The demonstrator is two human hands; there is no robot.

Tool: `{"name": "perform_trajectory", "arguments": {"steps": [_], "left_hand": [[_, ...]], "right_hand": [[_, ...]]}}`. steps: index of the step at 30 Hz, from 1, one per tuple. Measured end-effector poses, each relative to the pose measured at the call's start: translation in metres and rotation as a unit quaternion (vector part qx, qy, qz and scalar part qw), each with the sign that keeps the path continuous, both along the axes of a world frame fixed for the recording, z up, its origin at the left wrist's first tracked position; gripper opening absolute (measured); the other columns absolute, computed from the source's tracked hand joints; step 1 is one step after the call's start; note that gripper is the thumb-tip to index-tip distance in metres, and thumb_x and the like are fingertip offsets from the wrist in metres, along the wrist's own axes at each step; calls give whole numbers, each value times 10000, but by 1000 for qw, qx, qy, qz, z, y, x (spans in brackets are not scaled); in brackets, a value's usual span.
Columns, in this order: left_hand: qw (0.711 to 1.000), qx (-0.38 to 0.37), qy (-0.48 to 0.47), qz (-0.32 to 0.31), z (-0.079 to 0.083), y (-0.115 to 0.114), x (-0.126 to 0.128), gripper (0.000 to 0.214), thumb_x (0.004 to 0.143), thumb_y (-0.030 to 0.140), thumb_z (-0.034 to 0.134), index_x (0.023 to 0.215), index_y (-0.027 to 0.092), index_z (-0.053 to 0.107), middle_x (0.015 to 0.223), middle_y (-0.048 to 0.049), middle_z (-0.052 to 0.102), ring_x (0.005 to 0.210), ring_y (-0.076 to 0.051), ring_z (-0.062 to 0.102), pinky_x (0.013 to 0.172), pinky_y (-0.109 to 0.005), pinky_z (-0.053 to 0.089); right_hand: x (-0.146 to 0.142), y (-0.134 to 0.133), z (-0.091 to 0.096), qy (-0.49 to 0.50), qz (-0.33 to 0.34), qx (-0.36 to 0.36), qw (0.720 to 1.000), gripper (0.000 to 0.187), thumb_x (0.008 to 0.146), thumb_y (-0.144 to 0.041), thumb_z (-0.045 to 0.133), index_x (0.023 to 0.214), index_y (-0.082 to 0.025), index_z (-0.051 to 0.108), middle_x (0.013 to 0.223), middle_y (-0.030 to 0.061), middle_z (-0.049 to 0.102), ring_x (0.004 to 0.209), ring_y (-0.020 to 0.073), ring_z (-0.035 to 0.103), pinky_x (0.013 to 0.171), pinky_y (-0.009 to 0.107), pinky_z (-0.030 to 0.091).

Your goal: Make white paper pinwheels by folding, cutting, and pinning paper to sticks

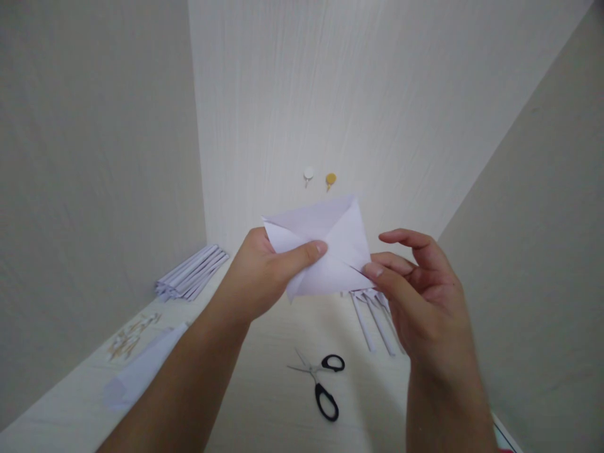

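A folded white paper (342,251), with flaps meeting near its middle like an envelope, is held up above the table. My left hand (268,270) grips it from the left, thumb pressed over the centre and the other fingers hidden behind. At the lower right corner, my right hand (415,283) pinches the paper between thumb and a finger, its index finger raised apart. Below the paper lie scissors (314,371) with black handles and their blades spread.
Rolled white paper sticks (193,274) are stacked at the left wall. Small wooden-and-white pieces (132,336) and a loose white sheet (141,371) lie nearer. Paper sticks with folded tops (372,321) rest at right. A white hook (308,174) and yellow hook (331,180) are on the back wall.
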State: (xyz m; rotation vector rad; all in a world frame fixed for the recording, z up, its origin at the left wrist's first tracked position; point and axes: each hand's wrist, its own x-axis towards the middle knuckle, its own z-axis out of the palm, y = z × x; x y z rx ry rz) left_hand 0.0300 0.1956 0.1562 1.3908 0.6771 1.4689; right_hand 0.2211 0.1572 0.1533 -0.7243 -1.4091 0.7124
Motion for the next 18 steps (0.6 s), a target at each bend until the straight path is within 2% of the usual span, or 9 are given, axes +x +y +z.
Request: {"name": "perform_trajectory", "arguments": {"steps": [3,6,9,12,18], "left_hand": [[1000,-9,8,24,1,1,-2,418,693,332,852,1043,119,773,1038,-120,800,954,-316,744,787,-377,603],[999,-12,26,29,2,1,-3,396,707,357,840,1019,122,777,1007,-114,802,908,-304,749,754,-364,601],[999,-11,42,24,3,0,-4,379,724,360,827,1026,135,783,1013,-103,802,902,-290,749,746,-349,598],[998,-11,53,23,5,0,-4,376,732,357,814,1037,139,784,1006,-95,803,902,-289,748,732,-342,599],[996,-16,78,27,7,-3,-5,384,733,361,811,1045,140,775,1022,-92,802,912,-289,750,724,-335,605]], "right_hand": [[10,-4,3,-56,3,38,998,265,907,-135,670,1088,-325,711,912,-17,755,750,149,714,670,268,611],[18,-7,5,-124,-27,71,989,271,890,-93,690,1013,-319,777,976,-8,761,839,143,713,726,242,598],[21,-7,6,-168,-21,97,981,243,882,-98,711,967,-308,797,1017,12,759,941,168,703,806,271,580],[22,-6,7,-189,-5,99,977,198,884,-121,724,949,-292,798,1024,27,754,953,183,698,814,292,572],[22,-6,7,-183,-12,74,980,148,904,-187,739,972,-303,800,1003,8,765,922,155,698,801,248,570]]}}
